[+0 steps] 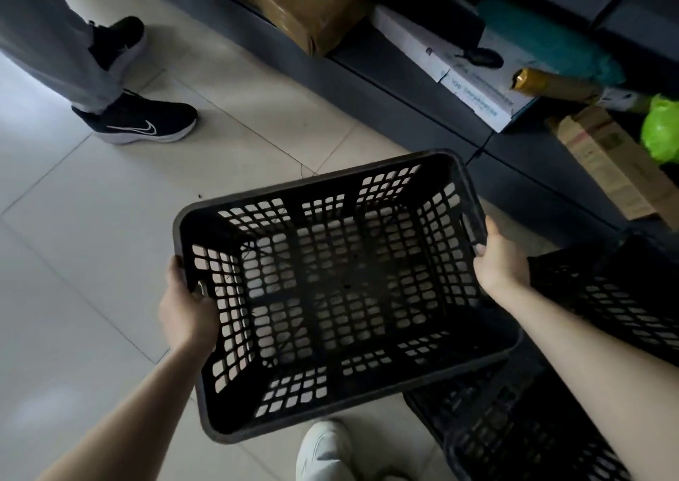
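Note:
A black plastic basket (pixel 371 423) with perforated walls and floor hangs in the air above the tiled floor, with nothing inside it. My left hand (pixel 185 309) grips its left rim near a handle slot, fingers curled over the edge. On the opposite side my right hand (pixel 499 260) grips the right rim by the other handle slot. The basket tilts slightly, its far end toward the shelving.
More black perforated baskets (pixel 602 297) sit at the lower right. A low dark shelf (pixel 422 87) along the back holds cardboard boxes (pixel 305 10), a white box (pixel 474 91), a gold bottle (pixel 551 85) and a green bag (pixel 661 127). Another person's legs in black shoes (pixel 143 120) stand at upper left. My white shoe (pixel 323 451) is below.

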The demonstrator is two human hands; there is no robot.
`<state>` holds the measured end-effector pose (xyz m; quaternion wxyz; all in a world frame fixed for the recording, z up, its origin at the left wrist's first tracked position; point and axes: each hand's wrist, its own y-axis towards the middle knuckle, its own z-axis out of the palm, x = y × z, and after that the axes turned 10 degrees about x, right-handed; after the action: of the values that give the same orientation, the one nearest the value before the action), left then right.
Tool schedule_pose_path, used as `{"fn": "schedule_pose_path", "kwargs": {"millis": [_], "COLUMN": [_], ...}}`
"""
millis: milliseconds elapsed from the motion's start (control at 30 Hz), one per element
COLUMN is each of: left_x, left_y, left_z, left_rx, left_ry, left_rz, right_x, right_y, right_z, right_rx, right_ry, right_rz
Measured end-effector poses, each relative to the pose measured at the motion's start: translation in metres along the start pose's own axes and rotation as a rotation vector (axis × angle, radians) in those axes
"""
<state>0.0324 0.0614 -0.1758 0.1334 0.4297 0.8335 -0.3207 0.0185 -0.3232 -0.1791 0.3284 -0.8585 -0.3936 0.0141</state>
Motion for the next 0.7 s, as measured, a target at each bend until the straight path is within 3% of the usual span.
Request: {"fn": "schedule_pose_path", "kwargs": {"millis": [233, 433, 700], "left_x": [-0.060, -0.107, -0.109], "left_y": [-0.020, -0.050, -0.134], "left_z": [-0.081, -0.162, -0.270], "left_rx": [-0.104, -0.119, -0.092], "left_ry": [0.031, 0.014, -0.066], "left_rz": [0.133, 0.094, 0.000], "right_x": [0.013, 0.042, 0.083], "right_y": [-0.064, -0.104, -0.210], "right_z": [-0.039, -0.121, -0.224], "right_rx": [-0.010, -0.089, -0.146], "right_ry": [0.183, 0.074, -0.125], "right_rz": [0.038, -0.030, -0.154]}}
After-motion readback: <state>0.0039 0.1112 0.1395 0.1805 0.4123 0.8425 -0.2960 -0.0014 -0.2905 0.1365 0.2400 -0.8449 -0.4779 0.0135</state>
